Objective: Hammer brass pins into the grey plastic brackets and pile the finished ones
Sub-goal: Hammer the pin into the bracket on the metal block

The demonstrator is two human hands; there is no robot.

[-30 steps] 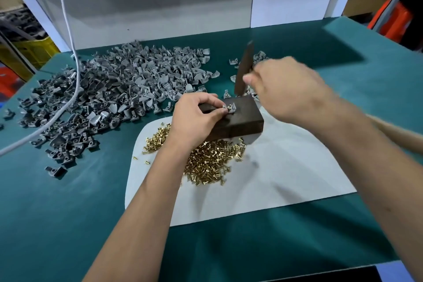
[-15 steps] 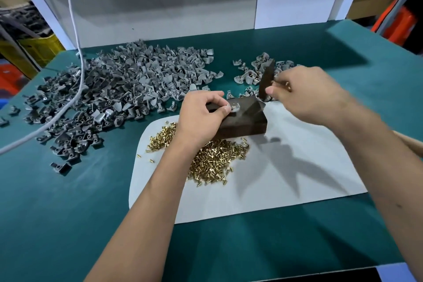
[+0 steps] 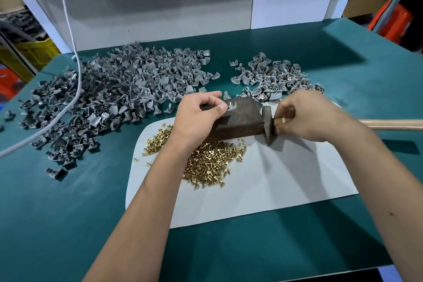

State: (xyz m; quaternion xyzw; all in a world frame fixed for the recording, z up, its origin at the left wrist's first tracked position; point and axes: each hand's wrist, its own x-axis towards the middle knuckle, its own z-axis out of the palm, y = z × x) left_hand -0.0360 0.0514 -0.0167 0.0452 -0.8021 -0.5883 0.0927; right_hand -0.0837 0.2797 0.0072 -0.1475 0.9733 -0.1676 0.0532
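- Left hand [image 3: 198, 119], at the centre of the frame, pinches a small grey bracket [image 3: 231, 106] between thumb and forefinger, holding it on the top face of the dark block [image 3: 238, 121].
- Right hand [image 3: 306, 119], centre right, has its fingers curled round the wooden handle [image 3: 393, 124] of the hammer [image 3: 267, 125], just behind the head; the head rests on the white mat [image 3: 263, 188] against the right end of the block, and the handle runs off the right edge of the frame.
- Nearer than the block, a heap of brass pins [image 3: 210, 162] lies on the white mat, partly under the left forearm, with a few strays at the mat's left side.
- Under the mat is the green table [image 3: 68, 213], which fills the lower frame.
- Beyond the left hand, a large heap of grey brackets [image 3: 119, 94] spreads across the left and upper centre of the table.
- Further right, beyond the right hand, sits a smaller pile of brackets [image 3: 270, 78], some showing brass.
- A white cable [image 3: 75, 68] hangs down from the upper left and trails across the large heap.
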